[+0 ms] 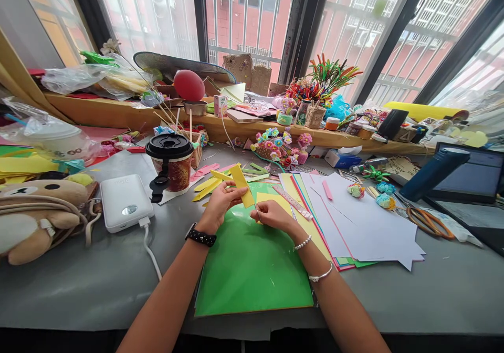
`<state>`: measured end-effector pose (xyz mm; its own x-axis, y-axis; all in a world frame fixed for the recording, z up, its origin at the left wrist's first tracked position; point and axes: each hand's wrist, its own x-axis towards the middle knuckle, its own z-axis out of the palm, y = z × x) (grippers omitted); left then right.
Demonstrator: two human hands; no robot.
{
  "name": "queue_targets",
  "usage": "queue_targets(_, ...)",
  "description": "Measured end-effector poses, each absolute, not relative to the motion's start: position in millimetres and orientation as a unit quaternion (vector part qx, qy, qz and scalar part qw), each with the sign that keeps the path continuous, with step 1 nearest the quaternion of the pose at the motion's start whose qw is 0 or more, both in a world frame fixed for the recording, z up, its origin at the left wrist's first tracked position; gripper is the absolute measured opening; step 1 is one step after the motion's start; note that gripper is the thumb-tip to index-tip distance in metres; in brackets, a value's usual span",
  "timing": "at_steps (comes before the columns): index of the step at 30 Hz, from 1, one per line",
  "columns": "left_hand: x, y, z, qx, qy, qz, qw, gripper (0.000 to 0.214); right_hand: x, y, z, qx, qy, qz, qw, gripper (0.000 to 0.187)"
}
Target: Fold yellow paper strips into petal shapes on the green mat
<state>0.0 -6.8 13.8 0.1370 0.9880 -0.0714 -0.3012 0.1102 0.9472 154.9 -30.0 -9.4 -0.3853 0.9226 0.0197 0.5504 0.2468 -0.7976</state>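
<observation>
My left hand [225, 199] pinches a folded yellow paper strip [241, 184] and holds it upright above the green sheet [255, 277]. Close to the strip's lower right edge is my right hand [271, 215], its thumb and fingertips pressed together. Something thin and greyish shows at those fingertips, too small to name. Behind the left hand lie several yellow paper strips [207, 186], along with some green strips [258, 172]. Partly behind my right hand is a flat yellow sheet [271, 198] on the green one.
Left of the green sheet stand a lidded coffee cup [175, 166] and a white power bank [126, 203] with its cable. To the right are stacked papers [370, 237], a patterned ruler [292, 201] and orange-handled scissors [429, 222]. Crafts crowd the windowsill [252, 127].
</observation>
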Motion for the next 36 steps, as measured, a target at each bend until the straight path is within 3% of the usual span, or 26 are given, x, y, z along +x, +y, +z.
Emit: queue_targets(36,-3.0,-9.2,19.8,0.449,0.409,0.479,0.634,0.041,155.8,-31.5,-5.5,-0.491,-0.751,0.36,0.255,0.05)
